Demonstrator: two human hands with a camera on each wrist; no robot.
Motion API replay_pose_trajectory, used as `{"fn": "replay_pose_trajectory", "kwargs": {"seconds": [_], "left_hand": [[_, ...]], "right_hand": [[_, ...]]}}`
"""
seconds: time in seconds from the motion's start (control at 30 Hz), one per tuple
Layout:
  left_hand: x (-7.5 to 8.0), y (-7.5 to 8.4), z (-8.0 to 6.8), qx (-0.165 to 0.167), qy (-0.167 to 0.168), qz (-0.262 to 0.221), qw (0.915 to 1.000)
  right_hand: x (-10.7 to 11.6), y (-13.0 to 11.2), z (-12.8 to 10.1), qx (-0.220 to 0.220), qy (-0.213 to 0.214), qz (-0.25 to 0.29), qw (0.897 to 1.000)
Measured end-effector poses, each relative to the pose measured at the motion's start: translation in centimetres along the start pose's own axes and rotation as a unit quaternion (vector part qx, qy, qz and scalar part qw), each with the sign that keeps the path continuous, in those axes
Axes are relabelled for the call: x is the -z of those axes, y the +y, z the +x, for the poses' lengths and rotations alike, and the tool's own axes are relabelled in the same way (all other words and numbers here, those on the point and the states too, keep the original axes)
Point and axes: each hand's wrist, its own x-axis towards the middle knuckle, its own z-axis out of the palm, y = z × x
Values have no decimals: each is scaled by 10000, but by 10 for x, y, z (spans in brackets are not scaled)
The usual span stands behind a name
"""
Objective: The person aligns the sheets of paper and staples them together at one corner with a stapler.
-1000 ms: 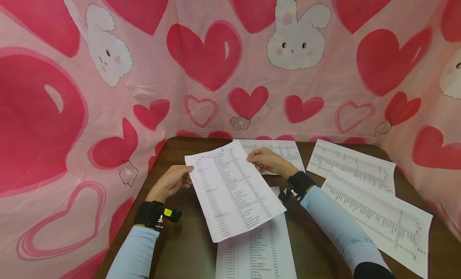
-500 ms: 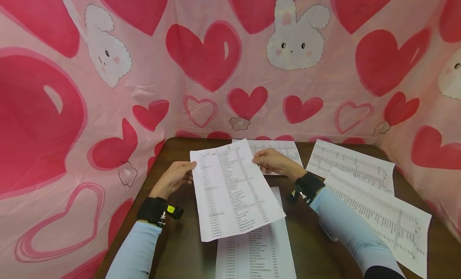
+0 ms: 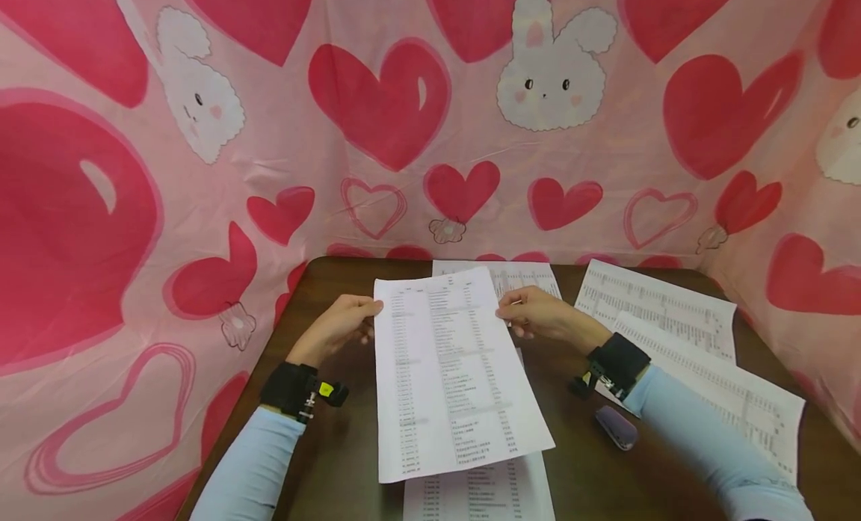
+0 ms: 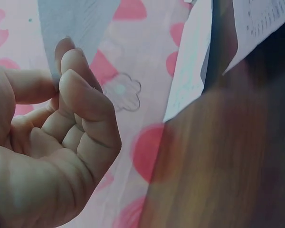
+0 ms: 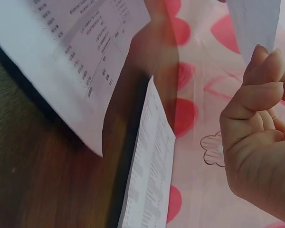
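Note:
A printed sheet of paper (image 3: 444, 379) with columns of text is held up over the table, slightly tilted. My left hand (image 3: 339, 327) pinches its upper left edge between thumb and fingers. At the upper right edge, my right hand (image 3: 538, 315) pinches it the same way. Both wrist views show the pinch, on the left hand (image 4: 61, 128) and on the right hand (image 5: 261, 123), with the sheet's edge between the fingertips. Under the held paper lies another printed sheet (image 3: 480, 491), mostly covered by it.
A purple stapler-like object (image 3: 615, 427) lies on the brown table (image 3: 578, 483), below my right wrist. Two printed sheets lie at the right, the rear one (image 3: 659, 304) partly under the nearer one (image 3: 726, 409). Another sheet (image 3: 531, 278) lies at the back edge, before a pink heart-patterned cloth (image 3: 377, 147).
Both hands have moved to the right with the held sheet, which has turned straighter and come lower. The purple object, earlier hidden behind the right arm, now shows.

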Motion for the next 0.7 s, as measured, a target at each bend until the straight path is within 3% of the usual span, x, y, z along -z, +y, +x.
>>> {"fn": "replay_pose_trajectory", "kwargs": {"seconds": [0.27,0.7], "left_hand": [[-10,9,-1,-217,-365,225,9988],[-17,12,-3,-239,-796,762,9936]], "right_hand": [[7,3,-25,40,-116,-132,9998],[3,17,-52,-82,-585,-259,9979]]}}
